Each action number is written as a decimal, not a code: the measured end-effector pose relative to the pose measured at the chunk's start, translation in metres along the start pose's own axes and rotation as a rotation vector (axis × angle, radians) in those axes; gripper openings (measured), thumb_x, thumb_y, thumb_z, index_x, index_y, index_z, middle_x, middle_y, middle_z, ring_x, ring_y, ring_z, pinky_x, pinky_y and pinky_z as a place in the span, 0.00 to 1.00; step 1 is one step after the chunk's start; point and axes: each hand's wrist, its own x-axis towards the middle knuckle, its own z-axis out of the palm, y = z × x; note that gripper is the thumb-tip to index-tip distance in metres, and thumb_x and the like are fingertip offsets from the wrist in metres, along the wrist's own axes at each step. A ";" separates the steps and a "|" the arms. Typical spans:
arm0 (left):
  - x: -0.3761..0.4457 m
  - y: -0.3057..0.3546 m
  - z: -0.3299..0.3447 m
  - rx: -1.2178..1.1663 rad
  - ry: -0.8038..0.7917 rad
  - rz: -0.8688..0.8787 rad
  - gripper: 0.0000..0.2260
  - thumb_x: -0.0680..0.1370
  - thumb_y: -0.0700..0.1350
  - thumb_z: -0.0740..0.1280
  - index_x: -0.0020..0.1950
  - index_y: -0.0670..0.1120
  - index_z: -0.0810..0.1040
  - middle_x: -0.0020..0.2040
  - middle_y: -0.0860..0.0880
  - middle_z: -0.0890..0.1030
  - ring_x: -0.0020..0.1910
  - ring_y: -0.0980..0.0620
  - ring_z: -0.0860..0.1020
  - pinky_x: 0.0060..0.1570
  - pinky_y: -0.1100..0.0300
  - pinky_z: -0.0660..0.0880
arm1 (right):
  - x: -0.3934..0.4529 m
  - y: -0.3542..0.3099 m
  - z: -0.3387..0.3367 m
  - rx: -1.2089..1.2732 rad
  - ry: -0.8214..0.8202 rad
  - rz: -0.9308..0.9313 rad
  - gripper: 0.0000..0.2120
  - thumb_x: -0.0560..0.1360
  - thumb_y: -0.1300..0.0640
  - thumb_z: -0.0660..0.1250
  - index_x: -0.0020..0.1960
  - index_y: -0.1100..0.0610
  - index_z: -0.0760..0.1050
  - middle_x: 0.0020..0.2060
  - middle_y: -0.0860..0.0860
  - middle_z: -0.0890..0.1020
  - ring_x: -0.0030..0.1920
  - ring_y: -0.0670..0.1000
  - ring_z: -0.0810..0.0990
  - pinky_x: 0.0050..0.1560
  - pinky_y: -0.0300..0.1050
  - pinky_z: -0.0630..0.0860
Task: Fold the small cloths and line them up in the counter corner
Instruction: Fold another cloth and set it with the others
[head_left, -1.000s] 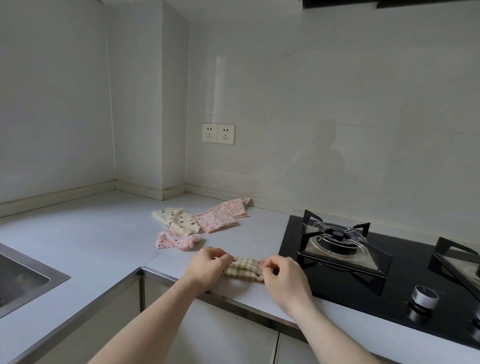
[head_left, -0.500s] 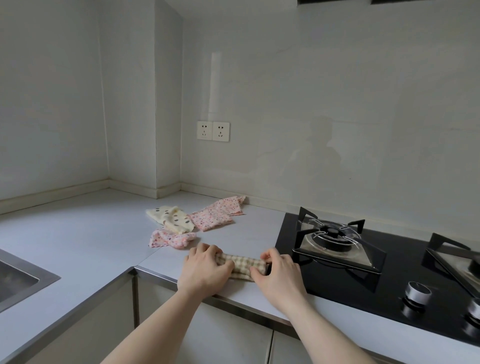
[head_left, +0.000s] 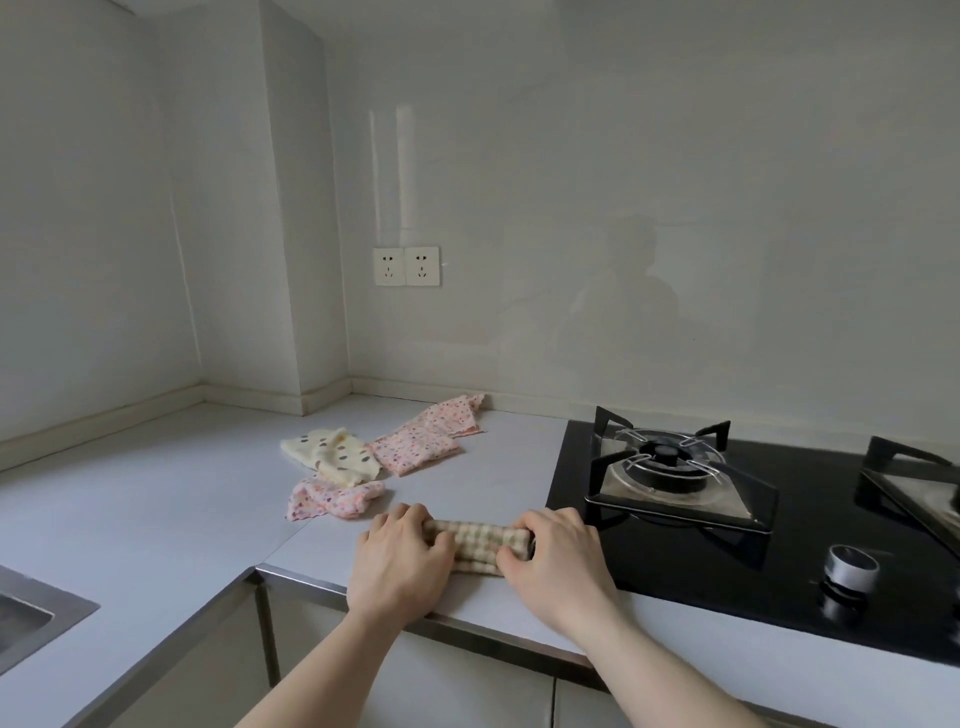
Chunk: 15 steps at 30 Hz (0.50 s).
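A beige checked cloth (head_left: 475, 543) lies folded into a narrow strip near the counter's front edge. My left hand (head_left: 402, 558) grips its left end, fingers curled over the top. My right hand (head_left: 553, 553) grips its right end the same way. Behind them three loose cloths lie unfolded: a crumpled pink floral cloth (head_left: 332, 498), a cream cloth with dark dots (head_left: 332, 452), and a larger pink floral cloth (head_left: 426, 441) stretching toward the back wall.
A black gas hob (head_left: 810, 551) with a burner (head_left: 670, 467) and a knob (head_left: 852, 566) fills the counter right of my hands. A steel sink (head_left: 31, 618) sits at the far left. The white counter (head_left: 156, 488) runs back to the wall corner.
Both hands moved closer over the checked cloth, folding it into a narrower strip; they now cover both its ends. The view has shifted slightly left.
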 end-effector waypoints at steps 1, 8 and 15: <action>0.000 -0.001 0.000 -0.006 0.010 0.007 0.06 0.76 0.55 0.59 0.44 0.55 0.71 0.47 0.56 0.74 0.51 0.52 0.70 0.58 0.53 0.69 | -0.003 -0.002 -0.004 0.014 -0.005 0.001 0.09 0.77 0.41 0.62 0.48 0.46 0.73 0.44 0.38 0.73 0.53 0.48 0.69 0.59 0.46 0.68; -0.004 -0.003 -0.002 -0.048 0.051 0.064 0.01 0.76 0.51 0.62 0.45 0.55 0.72 0.46 0.58 0.75 0.50 0.52 0.73 0.48 0.54 0.70 | -0.010 -0.008 -0.016 0.083 -0.053 -0.021 0.11 0.77 0.47 0.63 0.57 0.49 0.73 0.41 0.41 0.65 0.49 0.50 0.68 0.59 0.44 0.67; -0.008 -0.001 0.004 0.028 0.031 0.081 0.15 0.74 0.56 0.55 0.56 0.56 0.74 0.54 0.61 0.74 0.54 0.55 0.71 0.53 0.58 0.68 | -0.006 0.010 0.005 0.145 -0.054 -0.086 0.07 0.75 0.49 0.66 0.50 0.46 0.69 0.38 0.35 0.64 0.45 0.45 0.64 0.54 0.43 0.68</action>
